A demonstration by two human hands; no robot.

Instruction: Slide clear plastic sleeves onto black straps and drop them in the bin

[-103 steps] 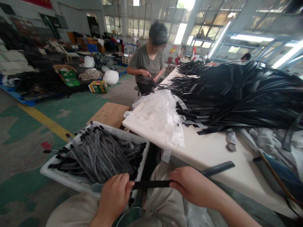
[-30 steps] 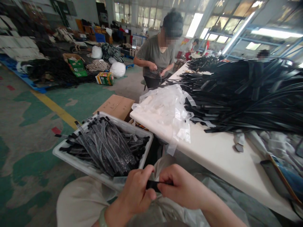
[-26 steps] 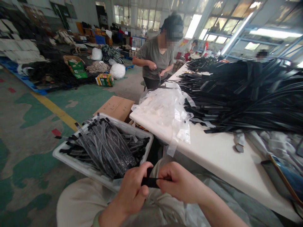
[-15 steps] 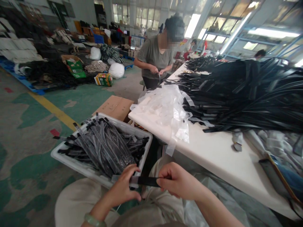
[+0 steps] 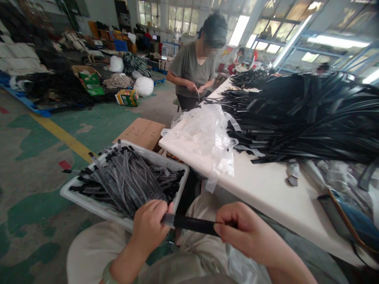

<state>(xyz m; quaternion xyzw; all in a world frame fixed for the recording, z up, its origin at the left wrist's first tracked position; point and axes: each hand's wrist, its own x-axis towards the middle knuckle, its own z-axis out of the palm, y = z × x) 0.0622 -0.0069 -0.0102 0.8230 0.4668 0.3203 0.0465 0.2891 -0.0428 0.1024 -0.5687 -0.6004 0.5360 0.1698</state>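
Across the near middle of the head view, a black strip (image 5: 195, 225) lies slightly slanted above the person's lap, well clear of the table. The left hand (image 5: 151, 221) is closed around its left end, where a clear sleeve (image 5: 168, 219) covers it; the right hand (image 5: 242, 225) pinches the bare right end.

The table (image 5: 257, 187) is pale, its left corner under a pile of clear sleeves (image 5: 201, 128), its far right side under a heap of black strips (image 5: 302, 118). A brown-edged slab (image 5: 353, 217) tilts at near right.

Left of the table, a white bin (image 5: 89, 206) holds sleeved strips (image 5: 127, 177), near a carton (image 5: 140, 131). A yellow line (image 5: 62, 136) crosses the green-and-grey floor (image 5: 32, 209); a co-worker (image 5: 191, 67) sits beyond, before windows (image 5: 183, 19).
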